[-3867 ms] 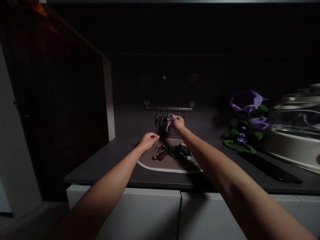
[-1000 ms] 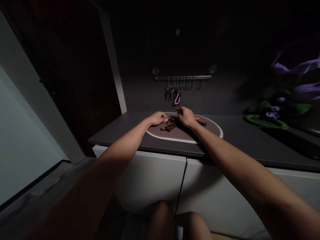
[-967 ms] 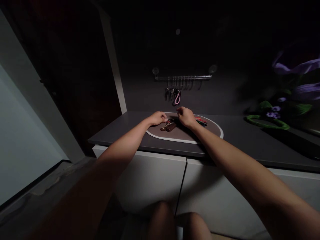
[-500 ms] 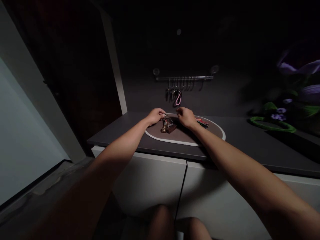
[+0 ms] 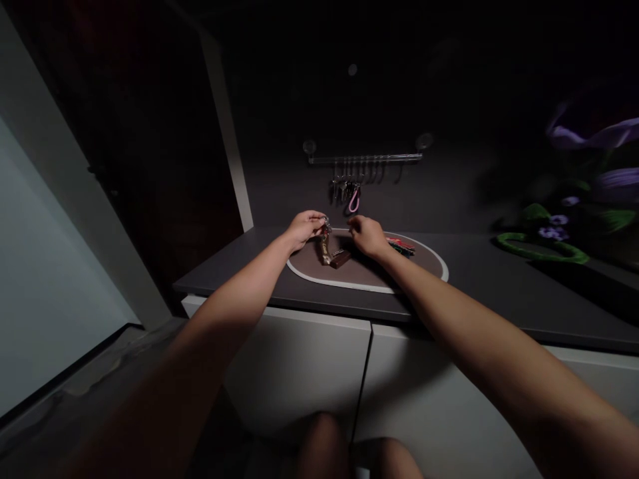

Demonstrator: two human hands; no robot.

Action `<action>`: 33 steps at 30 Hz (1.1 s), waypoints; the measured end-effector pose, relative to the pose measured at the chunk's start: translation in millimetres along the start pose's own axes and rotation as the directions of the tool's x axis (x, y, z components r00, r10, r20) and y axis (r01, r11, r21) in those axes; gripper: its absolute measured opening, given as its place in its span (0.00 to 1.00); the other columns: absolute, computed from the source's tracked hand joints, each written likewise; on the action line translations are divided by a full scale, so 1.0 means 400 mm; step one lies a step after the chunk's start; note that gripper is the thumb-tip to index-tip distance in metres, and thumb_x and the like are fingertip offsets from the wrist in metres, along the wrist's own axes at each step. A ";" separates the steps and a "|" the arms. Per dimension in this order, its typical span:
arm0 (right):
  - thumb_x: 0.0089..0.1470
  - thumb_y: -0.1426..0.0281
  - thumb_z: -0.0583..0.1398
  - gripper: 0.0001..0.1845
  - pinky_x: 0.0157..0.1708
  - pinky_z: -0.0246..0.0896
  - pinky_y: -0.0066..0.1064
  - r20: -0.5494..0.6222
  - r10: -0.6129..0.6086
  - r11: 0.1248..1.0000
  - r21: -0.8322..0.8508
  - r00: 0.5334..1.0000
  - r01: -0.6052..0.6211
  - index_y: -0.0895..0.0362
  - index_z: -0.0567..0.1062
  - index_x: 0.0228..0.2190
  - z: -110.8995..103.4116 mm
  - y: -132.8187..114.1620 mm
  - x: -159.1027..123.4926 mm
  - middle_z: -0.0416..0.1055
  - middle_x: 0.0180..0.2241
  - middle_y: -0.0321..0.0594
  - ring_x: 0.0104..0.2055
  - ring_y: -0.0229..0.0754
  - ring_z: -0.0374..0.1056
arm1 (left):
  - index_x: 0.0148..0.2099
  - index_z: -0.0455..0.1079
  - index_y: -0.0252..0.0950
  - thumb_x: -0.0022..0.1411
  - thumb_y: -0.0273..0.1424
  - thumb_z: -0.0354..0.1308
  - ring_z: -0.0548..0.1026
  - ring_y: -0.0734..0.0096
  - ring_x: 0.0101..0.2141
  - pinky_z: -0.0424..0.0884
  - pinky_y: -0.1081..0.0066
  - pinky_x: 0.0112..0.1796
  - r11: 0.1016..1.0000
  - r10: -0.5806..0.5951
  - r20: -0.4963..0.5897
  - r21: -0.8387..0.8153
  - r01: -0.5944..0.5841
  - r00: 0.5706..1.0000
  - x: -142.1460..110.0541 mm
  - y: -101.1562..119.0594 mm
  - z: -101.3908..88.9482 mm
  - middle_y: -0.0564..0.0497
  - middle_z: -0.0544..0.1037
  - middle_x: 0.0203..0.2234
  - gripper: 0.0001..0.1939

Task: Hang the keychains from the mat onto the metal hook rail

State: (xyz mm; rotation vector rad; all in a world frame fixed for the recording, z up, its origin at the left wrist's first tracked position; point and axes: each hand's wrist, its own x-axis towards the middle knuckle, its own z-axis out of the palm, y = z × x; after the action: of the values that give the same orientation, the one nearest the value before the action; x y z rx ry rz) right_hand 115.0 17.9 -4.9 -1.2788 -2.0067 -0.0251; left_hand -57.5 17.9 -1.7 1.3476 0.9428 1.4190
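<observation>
My left hand [image 5: 303, 229] is closed, thumb and finger pinching the metal ring of a keychain [image 5: 325, 249]. Its brown and gold strap hangs down, the lower end close to the mat. Just right of that strap a dark brown fob [image 5: 340, 260] lies on the oval brown mat [image 5: 369, 281] with a white rim. My right hand [image 5: 369, 236] hovers over the middle of the mat with curled fingers; whether anything is in them is hidden. Beyond it, red, green and black key items [image 5: 402, 246] lie on the mat, partly covered by my wrist.
A clear rail [image 5: 367, 159] with several hooks is fixed to the dark back wall. Keys [image 5: 342, 188] and a pink loop [image 5: 354, 199] hang from its left hooks. Purple flowers [image 5: 589, 133] and a green ring [image 5: 542, 249] stand to the right on the dark counter [image 5: 479, 286].
The pink loop, earlier in my right hand, now hangs from the rail. My left hand has raised the keychain, its strap swinging from lying flat to hanging. The right hand has barely moved lately.
</observation>
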 end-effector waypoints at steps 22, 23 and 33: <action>0.52 0.66 0.53 0.14 0.38 0.57 0.29 -0.223 -0.301 0.928 0.158 0.927 0.339 0.58 0.70 0.40 -0.013 -0.044 -0.024 0.67 0.37 0.42 0.35 0.38 0.61 | 0.35 0.64 0.30 0.54 0.18 0.52 0.71 0.77 0.31 0.67 0.70 0.39 0.953 0.097 0.194 -0.302 -0.035 0.976 -0.018 0.025 0.008 0.50 0.73 0.29 0.06; 0.52 0.66 0.53 0.14 0.38 0.57 0.29 -0.224 -0.305 0.925 0.161 0.926 0.344 0.57 0.70 0.40 -0.013 -0.045 -0.025 0.67 0.36 0.42 0.34 0.38 0.61 | 0.35 0.64 0.30 0.54 0.18 0.52 0.72 0.77 0.31 0.67 0.70 0.39 0.950 0.097 0.200 -0.311 -0.030 0.975 -0.018 0.026 0.009 0.50 0.73 0.29 0.06; 0.50 0.60 0.54 0.13 0.38 0.56 0.33 -0.301 -0.156 0.921 0.299 0.941 0.249 0.57 0.69 0.33 -0.001 -0.039 -0.015 0.67 0.33 0.42 0.35 0.41 0.61 | 0.35 0.64 0.31 0.50 0.20 0.58 0.72 0.75 0.33 0.65 0.70 0.40 0.933 0.150 0.273 -0.358 -0.044 0.950 -0.022 0.025 0.011 0.50 0.74 0.32 0.09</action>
State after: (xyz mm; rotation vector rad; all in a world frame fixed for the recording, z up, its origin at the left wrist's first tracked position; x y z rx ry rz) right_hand 104.3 5.5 -2.7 -0.8007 -1.8038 0.0365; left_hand -54.5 6.3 5.8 1.3023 0.4063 1.3344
